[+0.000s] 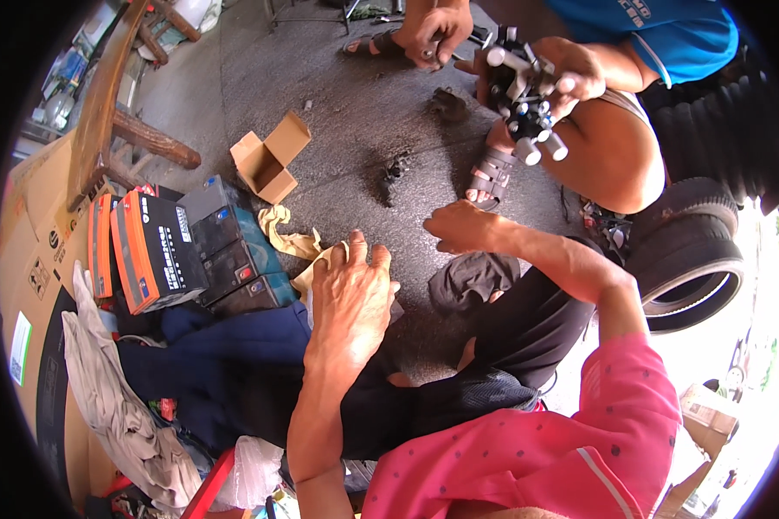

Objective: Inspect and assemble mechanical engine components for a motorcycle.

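Observation:
My left hand, back turned up, has its fingers stretched out and a little apart. Beneath and beside it lies a crumpled pale yellow sheet, paper or cloth; whether I touch it is hidden. To the right, my right hand is curled with its fingers bent inward, and anything inside them is out of sight. A dark crumpled cloth is just below it. Across from me, a co-worker in a blue shirt holds a black mechanical assembly with silver cylindrical ends.
An open small cardboard box stands on the dark floor, left of a small dark greasy part. Orange-and-black boxes and dark batteries sit at the left, near a wooden chair frame. Tyres are stacked at the right.

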`<action>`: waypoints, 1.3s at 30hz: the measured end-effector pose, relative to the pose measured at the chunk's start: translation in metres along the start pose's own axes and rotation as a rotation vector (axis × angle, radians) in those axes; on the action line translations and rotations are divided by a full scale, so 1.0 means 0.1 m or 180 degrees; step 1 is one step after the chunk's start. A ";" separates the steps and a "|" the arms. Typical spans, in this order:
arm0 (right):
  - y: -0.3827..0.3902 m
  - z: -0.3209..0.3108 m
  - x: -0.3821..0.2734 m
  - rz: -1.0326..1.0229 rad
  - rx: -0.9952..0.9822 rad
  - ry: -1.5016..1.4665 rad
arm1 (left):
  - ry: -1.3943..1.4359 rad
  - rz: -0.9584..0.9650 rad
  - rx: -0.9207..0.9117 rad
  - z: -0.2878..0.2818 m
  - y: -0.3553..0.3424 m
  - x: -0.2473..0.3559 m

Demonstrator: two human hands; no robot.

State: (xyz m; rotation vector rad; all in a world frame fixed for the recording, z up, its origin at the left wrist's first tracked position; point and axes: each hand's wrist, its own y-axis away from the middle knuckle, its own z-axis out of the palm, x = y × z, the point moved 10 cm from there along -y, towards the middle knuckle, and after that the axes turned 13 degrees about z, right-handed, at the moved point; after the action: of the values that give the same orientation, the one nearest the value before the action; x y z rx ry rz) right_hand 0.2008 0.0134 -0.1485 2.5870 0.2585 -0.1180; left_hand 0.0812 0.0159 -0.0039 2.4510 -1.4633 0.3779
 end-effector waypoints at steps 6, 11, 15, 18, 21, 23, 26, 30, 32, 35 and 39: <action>-0.64 0.33 0.27 0.0739 -0.0624 -0.0147 | -0.0058 -0.0026 0.0228 -0.22 0.07 -0.08; -1.08 0.42 1.04 0.2776 0.0812 -0.1740 | 0.0026 -0.0019 0.0616 -0.36 0.10 -0.14; -1.26 0.94 1.10 0.3317 0.0747 -0.3420 | -0.0097 0.0029 0.0505 -0.35 0.14 -0.11; -1.17 0.90 1.16 0.3815 0.1836 -0.3132 | -0.0084 0.0063 0.0478 -0.34 0.12 -0.06; -1.26 1.00 0.85 0.3655 0.1474 -0.3159 | -0.0024 -0.0049 0.0418 -0.23 0.19 -0.17; -1.32 1.02 0.81 0.3589 0.1384 -0.3192 | -0.0031 -0.0098 0.0333 -0.24 0.20 -0.20; -1.22 1.03 1.24 0.3489 0.1504 -0.3308 | 0.0005 -0.0007 0.0314 -0.28 0.05 -0.16; -1.31 0.96 1.23 0.2719 0.0620 -0.4788 | -0.0032 -0.0153 0.0503 -0.35 0.02 -0.34; -1.28 0.67 1.07 0.2222 0.0300 -0.4757 | -0.0047 -0.0225 0.0759 -0.38 0.03 -0.47; -0.98 -0.17 0.57 0.1188 0.0258 -0.4516 | 0.0382 -0.0824 0.0479 -0.33 0.06 -0.74; -0.13 -1.26 0.15 0.0159 0.1145 -0.3303 | 0.1025 -0.0925 0.1419 -0.32 -0.06 -0.87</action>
State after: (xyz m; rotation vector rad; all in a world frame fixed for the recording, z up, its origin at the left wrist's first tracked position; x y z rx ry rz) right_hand 0.2174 0.0920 -0.0490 2.4762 -0.2345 -1.5263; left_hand 0.0439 0.1012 -0.0054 2.7106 -0.9506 1.0720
